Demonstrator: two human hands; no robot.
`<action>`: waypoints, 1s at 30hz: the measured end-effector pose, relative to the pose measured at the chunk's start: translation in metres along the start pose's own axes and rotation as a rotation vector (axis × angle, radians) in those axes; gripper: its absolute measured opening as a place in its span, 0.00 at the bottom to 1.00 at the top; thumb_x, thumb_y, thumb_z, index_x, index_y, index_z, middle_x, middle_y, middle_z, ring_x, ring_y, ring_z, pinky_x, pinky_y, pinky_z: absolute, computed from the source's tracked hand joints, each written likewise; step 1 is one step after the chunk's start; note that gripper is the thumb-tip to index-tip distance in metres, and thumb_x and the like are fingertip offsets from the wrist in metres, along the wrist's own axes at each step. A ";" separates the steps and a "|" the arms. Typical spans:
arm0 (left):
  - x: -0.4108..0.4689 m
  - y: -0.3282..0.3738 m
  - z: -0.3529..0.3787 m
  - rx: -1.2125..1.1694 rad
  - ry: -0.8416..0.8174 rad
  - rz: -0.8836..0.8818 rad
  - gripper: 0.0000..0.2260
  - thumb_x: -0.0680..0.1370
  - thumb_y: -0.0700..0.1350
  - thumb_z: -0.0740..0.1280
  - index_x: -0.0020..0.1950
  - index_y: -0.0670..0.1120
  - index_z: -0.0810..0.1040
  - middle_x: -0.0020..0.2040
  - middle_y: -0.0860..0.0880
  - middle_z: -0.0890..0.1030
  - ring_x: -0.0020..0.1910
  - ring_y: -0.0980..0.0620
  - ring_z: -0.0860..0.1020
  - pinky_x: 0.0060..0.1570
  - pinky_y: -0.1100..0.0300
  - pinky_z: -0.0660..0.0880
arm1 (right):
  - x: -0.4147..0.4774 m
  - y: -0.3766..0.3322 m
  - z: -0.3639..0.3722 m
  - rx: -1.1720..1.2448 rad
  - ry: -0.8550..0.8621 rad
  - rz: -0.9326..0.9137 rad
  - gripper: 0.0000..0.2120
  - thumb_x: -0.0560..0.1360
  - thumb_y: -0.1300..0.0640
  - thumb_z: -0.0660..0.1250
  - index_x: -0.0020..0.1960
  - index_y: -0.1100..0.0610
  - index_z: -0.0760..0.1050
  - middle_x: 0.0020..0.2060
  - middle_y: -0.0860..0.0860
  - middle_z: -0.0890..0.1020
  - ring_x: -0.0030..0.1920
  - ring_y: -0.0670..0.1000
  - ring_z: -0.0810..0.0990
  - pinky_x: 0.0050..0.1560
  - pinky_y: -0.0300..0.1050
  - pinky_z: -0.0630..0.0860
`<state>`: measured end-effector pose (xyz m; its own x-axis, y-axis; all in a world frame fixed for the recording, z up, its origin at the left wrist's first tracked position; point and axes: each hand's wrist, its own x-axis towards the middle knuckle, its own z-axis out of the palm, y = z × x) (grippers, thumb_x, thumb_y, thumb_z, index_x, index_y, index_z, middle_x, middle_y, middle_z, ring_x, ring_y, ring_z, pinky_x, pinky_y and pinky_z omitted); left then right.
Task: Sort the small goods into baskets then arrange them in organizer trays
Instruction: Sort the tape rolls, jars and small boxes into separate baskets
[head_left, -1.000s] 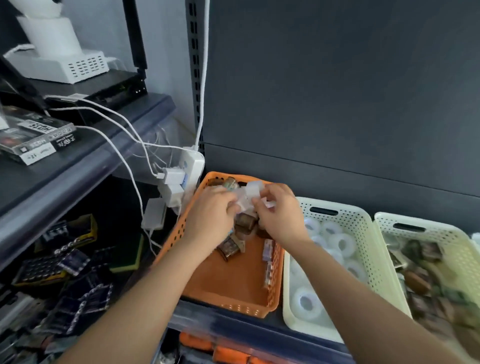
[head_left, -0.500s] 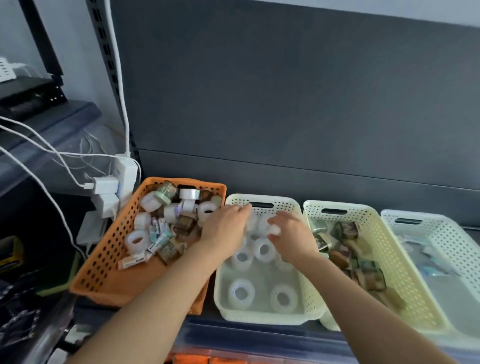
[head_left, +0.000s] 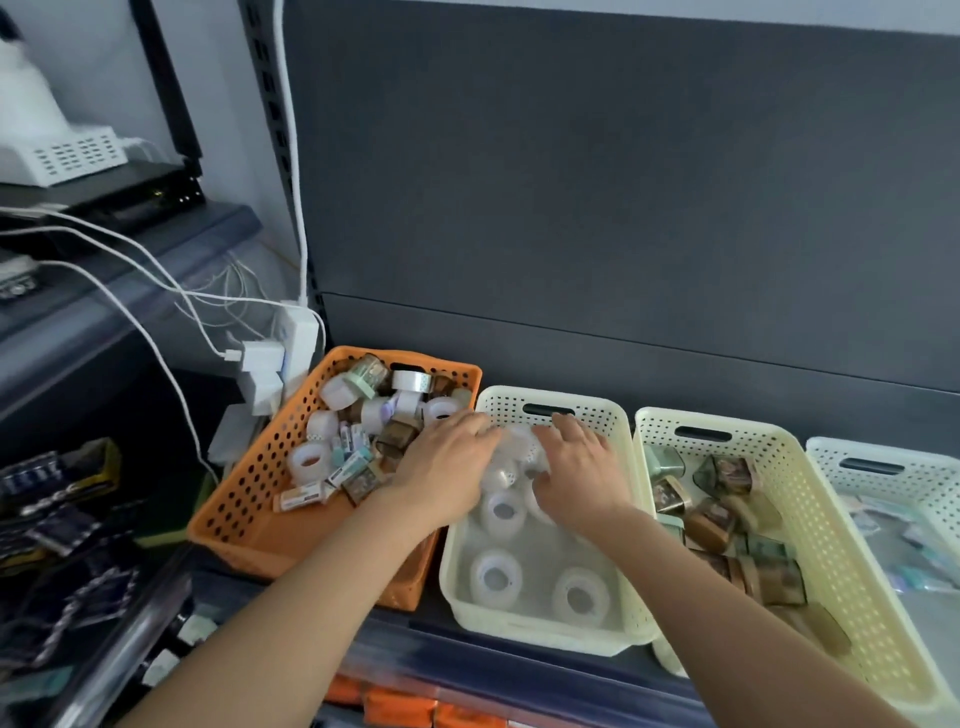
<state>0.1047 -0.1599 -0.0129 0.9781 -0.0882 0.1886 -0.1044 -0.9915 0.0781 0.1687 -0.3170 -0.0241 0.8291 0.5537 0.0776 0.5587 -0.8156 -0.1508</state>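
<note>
Sorting step: clear tape rolls are going from the mixed orange basket (head_left: 244, 493) into the cream basket (head_left: 498, 402) beside it; I judge the sorting is about half done and the organizer trays are not started.
Left hand: the left hand (head_left: 447, 467) reaches across from the orange side and lies on the rolls at the far end of the cream basket. Its fingers are bent over them, and I cannot tell if they hold one.
Right hand: the right hand (head_left: 576, 473) is also over the far end, with fingers spread and relaxed, pinching nothing that I can see.
Tape rolls: several blurred rolls (head_left: 511, 460) sit between the two hands, and more rolls (head_left: 496, 577) lie flat on the near floor of the same basket.
Mixed goods: a pile (head_left: 358, 441) with more rolls and small boxes remains in the orange basket.
Other baskets: the yellow basket (head_left: 810, 499) holds brown and green packs.
Next move: probably both hands let go and return to the orange basket, choosing only clear rolls among the boxes.
Change: half a second ago the right fingertips pinched one small white roll above the basket. Now the hands are closer together and lower on the pile.
</note>
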 end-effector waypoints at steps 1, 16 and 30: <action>-0.004 -0.006 -0.004 0.008 0.024 -0.008 0.24 0.74 0.33 0.60 0.69 0.46 0.69 0.67 0.49 0.70 0.68 0.48 0.67 0.62 0.54 0.68 | 0.003 -0.006 -0.002 0.005 0.024 -0.015 0.23 0.75 0.55 0.61 0.70 0.53 0.65 0.70 0.53 0.66 0.71 0.54 0.62 0.70 0.49 0.58; -0.071 -0.128 -0.018 0.080 -0.271 -0.371 0.09 0.76 0.33 0.63 0.51 0.43 0.79 0.51 0.45 0.78 0.50 0.45 0.78 0.48 0.54 0.76 | 0.051 -0.144 0.020 0.038 -0.152 -0.394 0.07 0.75 0.56 0.61 0.48 0.55 0.76 0.49 0.54 0.78 0.51 0.57 0.77 0.46 0.53 0.78; -0.064 -0.141 -0.008 0.169 -0.260 -0.317 0.10 0.77 0.33 0.61 0.53 0.42 0.79 0.54 0.45 0.75 0.54 0.45 0.74 0.47 0.55 0.73 | 0.061 -0.167 0.037 -0.205 -0.310 -0.411 0.17 0.74 0.58 0.65 0.62 0.56 0.71 0.57 0.55 0.72 0.58 0.57 0.72 0.48 0.50 0.74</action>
<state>0.0557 -0.0134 -0.0283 0.9721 0.2232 -0.0726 0.2180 -0.9732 -0.0732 0.1252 -0.1412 -0.0302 0.5150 0.8315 -0.2084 0.8529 -0.5213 0.0279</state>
